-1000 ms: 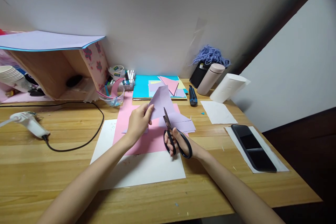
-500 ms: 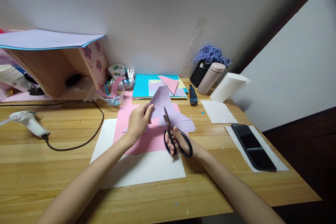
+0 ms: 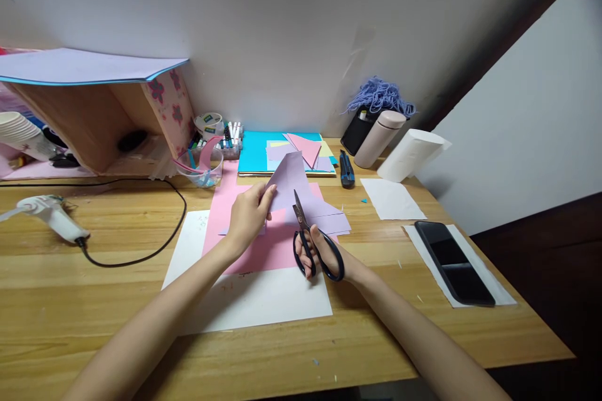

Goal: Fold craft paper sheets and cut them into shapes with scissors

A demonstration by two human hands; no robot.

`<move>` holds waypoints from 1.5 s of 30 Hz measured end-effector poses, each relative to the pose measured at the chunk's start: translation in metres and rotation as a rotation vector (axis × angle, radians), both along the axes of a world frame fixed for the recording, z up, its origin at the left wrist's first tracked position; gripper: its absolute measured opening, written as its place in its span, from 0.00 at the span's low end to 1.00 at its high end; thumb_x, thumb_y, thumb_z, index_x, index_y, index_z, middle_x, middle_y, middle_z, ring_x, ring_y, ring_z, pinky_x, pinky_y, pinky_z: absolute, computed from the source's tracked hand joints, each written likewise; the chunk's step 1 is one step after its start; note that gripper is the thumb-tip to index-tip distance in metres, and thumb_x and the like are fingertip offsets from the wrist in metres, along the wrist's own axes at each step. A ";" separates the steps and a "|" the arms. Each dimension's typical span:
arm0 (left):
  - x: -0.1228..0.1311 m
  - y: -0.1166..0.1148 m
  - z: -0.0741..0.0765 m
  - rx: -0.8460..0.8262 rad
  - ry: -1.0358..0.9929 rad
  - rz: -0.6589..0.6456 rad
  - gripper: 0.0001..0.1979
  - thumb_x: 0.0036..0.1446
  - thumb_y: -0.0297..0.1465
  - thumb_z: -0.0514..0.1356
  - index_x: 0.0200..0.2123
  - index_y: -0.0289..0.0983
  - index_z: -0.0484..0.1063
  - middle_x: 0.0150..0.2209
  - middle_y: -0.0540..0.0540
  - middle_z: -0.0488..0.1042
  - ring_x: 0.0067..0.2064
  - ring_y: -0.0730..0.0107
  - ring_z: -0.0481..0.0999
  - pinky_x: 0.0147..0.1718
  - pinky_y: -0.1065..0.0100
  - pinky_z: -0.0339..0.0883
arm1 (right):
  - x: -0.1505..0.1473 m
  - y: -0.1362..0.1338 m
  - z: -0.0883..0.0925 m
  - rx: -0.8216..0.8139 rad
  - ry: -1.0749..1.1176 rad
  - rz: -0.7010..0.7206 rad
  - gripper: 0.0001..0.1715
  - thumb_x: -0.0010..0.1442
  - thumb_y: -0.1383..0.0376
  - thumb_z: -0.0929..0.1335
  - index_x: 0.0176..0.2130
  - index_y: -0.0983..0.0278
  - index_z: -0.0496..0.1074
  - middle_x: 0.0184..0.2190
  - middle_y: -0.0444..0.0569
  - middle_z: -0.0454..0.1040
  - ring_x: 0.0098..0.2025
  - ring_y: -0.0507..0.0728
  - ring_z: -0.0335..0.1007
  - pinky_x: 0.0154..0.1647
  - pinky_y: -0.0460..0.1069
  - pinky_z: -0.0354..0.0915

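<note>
My left hand (image 3: 249, 213) pinches the left edge of a purple paper (image 3: 290, 182), raised above the pink sheet (image 3: 268, 254). In my right hand (image 3: 317, 250) are black-handled scissors (image 3: 333, 257), their blades slightly parted and pointing up at the paper's lower part. The pink sheet lies over a white sheet (image 3: 282, 301). More purple paper (image 3: 332, 223) is spread to the right of the blades. Whether the blades touch the paper is hard to tell.
Behind the hands is a blue folder (image 3: 254, 153) with paper pieces. A utility knife (image 3: 347, 170), a flask (image 3: 380, 138), a paper roll (image 3: 409, 155) and a phone (image 3: 454, 263) are to the right. A glue gun (image 3: 54, 218) and a cardboard box (image 3: 169, 113) are at left.
</note>
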State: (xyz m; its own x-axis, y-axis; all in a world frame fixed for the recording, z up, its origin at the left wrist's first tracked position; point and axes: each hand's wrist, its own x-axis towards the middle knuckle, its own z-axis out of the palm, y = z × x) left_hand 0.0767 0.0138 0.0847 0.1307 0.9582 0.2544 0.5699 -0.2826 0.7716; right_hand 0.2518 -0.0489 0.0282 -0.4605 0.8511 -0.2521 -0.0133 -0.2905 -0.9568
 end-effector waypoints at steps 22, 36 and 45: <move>-0.004 0.006 -0.001 -0.086 -0.074 -0.015 0.18 0.58 0.44 0.48 0.24 0.38 0.63 0.13 0.55 0.63 0.15 0.76 0.66 0.17 0.76 0.54 | -0.011 -0.003 0.008 -0.005 -0.064 -0.092 0.39 0.42 0.31 0.56 0.25 0.64 0.59 0.11 0.36 0.56 0.10 0.47 0.57 0.10 0.42 0.58; -0.003 0.006 -0.001 -0.065 -0.077 -0.012 0.18 0.58 0.43 0.48 0.24 0.38 0.62 0.13 0.55 0.62 0.16 0.76 0.66 0.19 0.75 0.55 | -0.010 -0.005 0.004 -0.012 0.008 -0.065 0.40 0.42 0.31 0.54 0.27 0.64 0.59 0.12 0.36 0.57 0.11 0.48 0.59 0.12 0.43 0.60; -0.003 0.005 0.000 -0.060 -0.060 -0.002 0.17 0.58 0.43 0.48 0.24 0.38 0.63 0.13 0.55 0.63 0.16 0.75 0.66 0.19 0.74 0.56 | -0.011 -0.008 0.008 0.018 0.011 -0.062 0.41 0.42 0.31 0.53 0.27 0.64 0.60 0.13 0.37 0.58 0.12 0.48 0.60 0.14 0.43 0.61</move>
State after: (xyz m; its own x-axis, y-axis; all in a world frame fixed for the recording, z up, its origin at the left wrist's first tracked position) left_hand 0.0733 0.0190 0.0845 0.1193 0.9716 0.2041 0.5216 -0.2363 0.8198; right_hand 0.2404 -0.0565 0.0360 -0.4093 0.8823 -0.2322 -0.0409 -0.2720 -0.9614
